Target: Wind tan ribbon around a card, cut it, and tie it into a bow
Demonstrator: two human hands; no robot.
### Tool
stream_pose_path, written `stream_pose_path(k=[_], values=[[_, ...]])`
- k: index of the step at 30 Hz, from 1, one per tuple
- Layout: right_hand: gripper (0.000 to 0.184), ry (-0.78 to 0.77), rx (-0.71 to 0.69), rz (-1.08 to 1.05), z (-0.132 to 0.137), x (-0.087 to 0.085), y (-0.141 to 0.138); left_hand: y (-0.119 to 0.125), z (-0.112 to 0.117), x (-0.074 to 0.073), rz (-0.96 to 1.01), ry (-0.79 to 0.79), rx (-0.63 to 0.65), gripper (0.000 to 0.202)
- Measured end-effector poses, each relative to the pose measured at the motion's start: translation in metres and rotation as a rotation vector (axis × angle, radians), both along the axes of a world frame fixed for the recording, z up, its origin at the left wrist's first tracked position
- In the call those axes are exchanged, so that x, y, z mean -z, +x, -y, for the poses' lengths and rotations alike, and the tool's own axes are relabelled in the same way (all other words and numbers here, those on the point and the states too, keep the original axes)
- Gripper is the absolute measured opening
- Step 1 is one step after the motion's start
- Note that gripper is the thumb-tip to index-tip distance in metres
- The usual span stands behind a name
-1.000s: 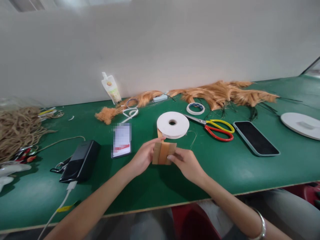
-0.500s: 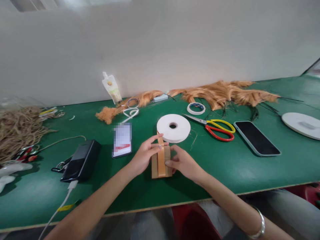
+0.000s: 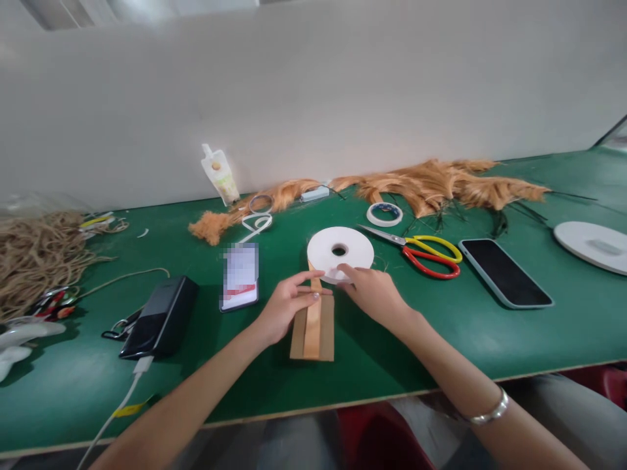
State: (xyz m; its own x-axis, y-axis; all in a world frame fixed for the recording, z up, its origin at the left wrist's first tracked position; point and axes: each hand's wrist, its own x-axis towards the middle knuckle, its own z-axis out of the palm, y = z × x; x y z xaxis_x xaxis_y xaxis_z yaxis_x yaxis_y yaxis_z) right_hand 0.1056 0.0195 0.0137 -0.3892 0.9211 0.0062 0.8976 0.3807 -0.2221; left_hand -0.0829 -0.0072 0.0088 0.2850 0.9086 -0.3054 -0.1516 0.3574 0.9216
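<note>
Left hand (image 3: 284,301), thumb and forefinger nearly together, pinches peach ribbon (image 3: 313,333) against the far end of a cardboard strip (image 3: 328,334). The ribbon runs to a white spool (image 3: 339,235) toward 1 o'clock; the right hand (image 3: 375,290), fingers loosely bent, reaches its near edge, grip unclear. At 11 o'clock, a pouch's (image 3: 221,176) label is too small to read; at 10, a phone's (image 3: 239,277) screen is blurred.

Orange ribbon (image 3: 312,329), brown card (image 3: 327,336), white spool (image 3: 358,245); green tabletop (image 3: 274,385), scissors (image 3: 404,242) with red and yellow handles
</note>
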Motion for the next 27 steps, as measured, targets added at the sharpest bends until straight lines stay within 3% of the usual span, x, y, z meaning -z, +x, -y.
stream_pose_path(k=[3, 7, 9, 11, 14, 17, 22, 27], values=[[0.025, -0.02, -0.045, 0.059, -0.009, -0.004, 0.007, -0.001, 0.003, 0.0, 0.035, 0.019, 0.093, 0.043], [0.025, 0.158, 0.323, 0.152, -0.014, -0.007, 0.019, -0.001, 0.009, 0.001, 0.021, 0.053, 0.188, 0.043], [0.026, 0.239, 0.411, 0.124, -0.012, -0.008, 0.022, 0.0, 0.01, 0.002, 0.01, 0.058, 0.192, 0.044], [0.02, 0.224, 0.282, 0.036, -0.007, -0.008, 0.019, 0.001, 0.009, 0.002, 0.018, 0.051, 0.17, 0.045], [0.017, 0.216, -0.122, -0.103, 0.006, -0.005, 0.01, 0.002, 0.008, 0.002, 0.08, 0.014, 0.082, 0.046], [0.022, 0.359, -0.389, -0.172, 0.021, 0.003, -0.001, 0.004, 0.007, -0.001, 0.143, -0.036, -0.039, 0.05], [0.02, 0.606, -0.524, -0.217, 0.036, 0.016, -0.01, 0.006, 0.006, -0.004, 0.16, -0.087, -0.09, 0.053], [0.026, 0.534, -0.528, -0.49, 0.043, 0.019, -0.011, 0.004, 0.006, 0.0, 0.129, -0.087, -0.036, 0.048]])
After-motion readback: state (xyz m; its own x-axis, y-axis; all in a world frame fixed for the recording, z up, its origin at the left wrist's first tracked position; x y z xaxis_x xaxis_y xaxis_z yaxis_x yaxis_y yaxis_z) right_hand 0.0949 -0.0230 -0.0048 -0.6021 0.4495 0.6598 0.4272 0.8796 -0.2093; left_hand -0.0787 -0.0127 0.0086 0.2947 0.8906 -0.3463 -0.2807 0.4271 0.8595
